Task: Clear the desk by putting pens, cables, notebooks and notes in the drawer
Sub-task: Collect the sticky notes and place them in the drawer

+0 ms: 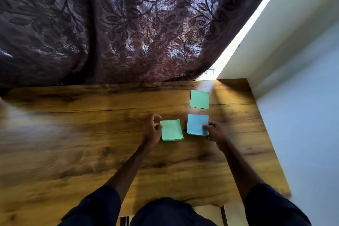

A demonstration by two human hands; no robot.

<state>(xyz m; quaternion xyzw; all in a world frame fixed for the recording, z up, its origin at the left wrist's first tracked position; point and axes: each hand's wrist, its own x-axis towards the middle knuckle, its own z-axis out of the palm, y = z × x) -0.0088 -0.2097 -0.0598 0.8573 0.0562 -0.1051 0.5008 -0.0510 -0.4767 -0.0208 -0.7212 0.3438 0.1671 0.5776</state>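
Blue square paper notepad (196, 124), corner pinched by the right hand (216, 133); left of it, the left hand (153, 131) curls at a green square paper pad (172, 130), grip unclear; beyond it, another green square note (199, 99). Seemingly only notes remain.

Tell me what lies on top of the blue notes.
On the blue notes: only the right hand's fingertips, at the near right corner; elsewhere bare. The paper under them is hidden.

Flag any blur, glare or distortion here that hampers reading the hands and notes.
Head view: motion blur smears the desk at left; left hand, right hand, near green pad and blue pad stay legible; blown-out daylight beside the curtain casts glare by the far green pad.
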